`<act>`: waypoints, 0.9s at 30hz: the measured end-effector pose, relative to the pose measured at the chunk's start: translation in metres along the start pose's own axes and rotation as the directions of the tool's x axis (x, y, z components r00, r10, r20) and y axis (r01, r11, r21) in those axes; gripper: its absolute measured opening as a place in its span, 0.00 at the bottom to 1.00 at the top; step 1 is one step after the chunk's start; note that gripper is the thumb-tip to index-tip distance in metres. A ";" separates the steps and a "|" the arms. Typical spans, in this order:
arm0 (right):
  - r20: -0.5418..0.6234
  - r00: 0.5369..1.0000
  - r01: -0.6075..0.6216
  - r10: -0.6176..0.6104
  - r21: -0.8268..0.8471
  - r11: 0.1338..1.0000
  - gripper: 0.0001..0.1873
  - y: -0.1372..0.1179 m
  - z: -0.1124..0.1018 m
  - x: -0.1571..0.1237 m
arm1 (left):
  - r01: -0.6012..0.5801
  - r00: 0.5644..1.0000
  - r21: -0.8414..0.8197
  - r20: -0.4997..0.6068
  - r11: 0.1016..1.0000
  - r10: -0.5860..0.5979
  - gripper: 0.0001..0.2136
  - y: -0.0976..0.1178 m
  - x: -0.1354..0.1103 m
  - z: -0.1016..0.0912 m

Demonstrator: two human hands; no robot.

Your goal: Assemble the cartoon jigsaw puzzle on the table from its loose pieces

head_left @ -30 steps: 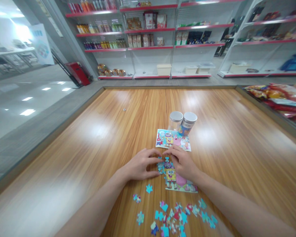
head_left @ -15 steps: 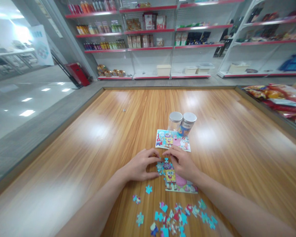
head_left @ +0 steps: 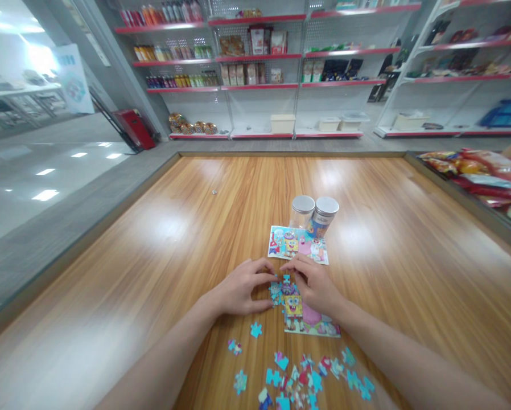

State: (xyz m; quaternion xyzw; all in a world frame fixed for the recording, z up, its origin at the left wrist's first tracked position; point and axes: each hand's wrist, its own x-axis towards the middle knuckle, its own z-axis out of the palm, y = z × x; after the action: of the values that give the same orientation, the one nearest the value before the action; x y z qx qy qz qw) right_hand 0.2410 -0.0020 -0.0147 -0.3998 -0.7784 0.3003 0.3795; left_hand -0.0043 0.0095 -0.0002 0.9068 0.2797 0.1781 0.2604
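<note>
A partly joined cartoon jigsaw lies on the wooden table in front of me. My left hand rests at its upper left edge, fingers curled, fingertips pressing on a blue piece. My right hand lies over the jigsaw's upper right part, fingers bent, fingertips meeting the left hand's at that same piece. A printed picture card lies just beyond the hands. Several loose pieces are scattered near me.
Two silver-lidded cans stand behind the card. Snack packets fill a bin at the table's right edge. Red-edged store shelves line the back wall. A red box stands on the floor at the left.
Both hands stay at the jigsaw's top edge with only slight finger shifts. The view has tipped a little, so everything sits slightly lower and left.
</note>
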 end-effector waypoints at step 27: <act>0.004 1.000 -0.020 0.020 -0.006 1.000 0.19 0.000 0.000 -0.001 | -0.025 1.000 0.015 -0.012 1.000 0.026 0.20 0.000 -0.001 0.000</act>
State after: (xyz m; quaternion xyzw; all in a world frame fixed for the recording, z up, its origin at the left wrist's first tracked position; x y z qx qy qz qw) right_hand 0.2412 -0.0028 -0.0147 -0.4081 -0.7760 0.3025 0.3738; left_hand -0.0054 0.0092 -0.0005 0.9111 0.2711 0.1849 0.2494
